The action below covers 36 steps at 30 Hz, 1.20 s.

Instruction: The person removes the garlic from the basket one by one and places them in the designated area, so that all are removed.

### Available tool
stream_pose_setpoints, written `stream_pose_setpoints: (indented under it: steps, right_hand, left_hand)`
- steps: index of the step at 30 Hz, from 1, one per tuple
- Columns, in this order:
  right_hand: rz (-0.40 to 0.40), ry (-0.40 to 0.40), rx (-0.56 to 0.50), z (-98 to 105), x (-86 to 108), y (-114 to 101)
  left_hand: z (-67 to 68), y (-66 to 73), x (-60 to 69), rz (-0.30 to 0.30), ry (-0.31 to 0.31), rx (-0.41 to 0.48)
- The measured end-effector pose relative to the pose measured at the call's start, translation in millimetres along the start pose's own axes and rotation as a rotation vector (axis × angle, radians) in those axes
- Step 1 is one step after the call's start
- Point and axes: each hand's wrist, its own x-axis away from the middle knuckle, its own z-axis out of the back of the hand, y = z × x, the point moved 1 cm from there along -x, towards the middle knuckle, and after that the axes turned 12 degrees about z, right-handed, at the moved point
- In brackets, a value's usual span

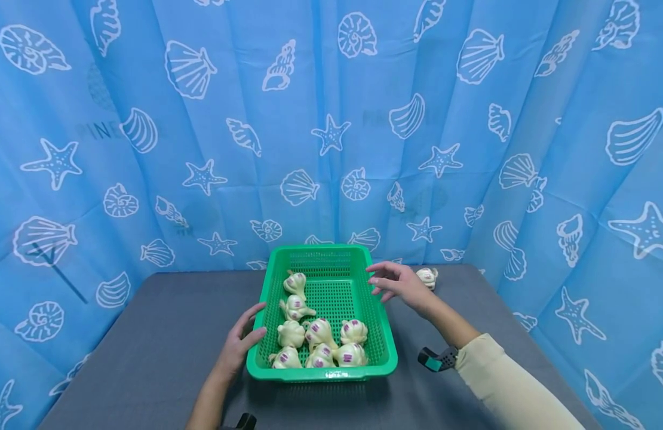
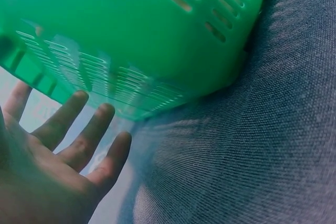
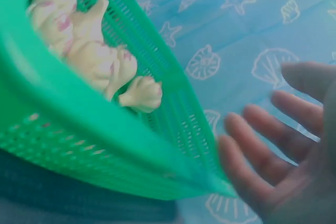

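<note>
A green plastic basket [image 1: 389, 352] with slotted walls stands on the grey table. Several garlic bulbs [image 1: 319, 332] lie inside it, along the left side and near end; some have purple marks. My left hand [image 1: 238, 345] is at the basket's left rim, thumb and fingers spread; the left wrist view has its fingers [image 2: 94, 129] extended close to the slotted wall, contact unclear. By the far right rim is my right hand [image 1: 401, 283], its loosely bent fingers holding nothing. Another garlic bulb [image 1: 427, 277] sits on the table just beyond that hand, partly hidden by it.
A blue curtain [image 1: 331, 161] with white shell and starfish prints hangs behind the table and along its sides. Grey cloth covers the tabletop [image 1: 175, 334] around the basket. A dark strap device [image 1: 438, 359] is on the right wrist.
</note>
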Motion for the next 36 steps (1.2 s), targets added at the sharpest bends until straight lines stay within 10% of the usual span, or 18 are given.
stream_pose_setpoints:
  steps: [16,36]
  right_hand:
    - [-0.297,-0.625,-0.114,-23,-26.1,-23]
    - [-0.550,-0.730,0.161,-52,-59.1,-12]
  left_hand:
    - [-1.2,-0.4,-0.3,0.017,0.000,0.005]
    - [-0.7,-0.3,-0.4,-0.005,-0.013,0.012]
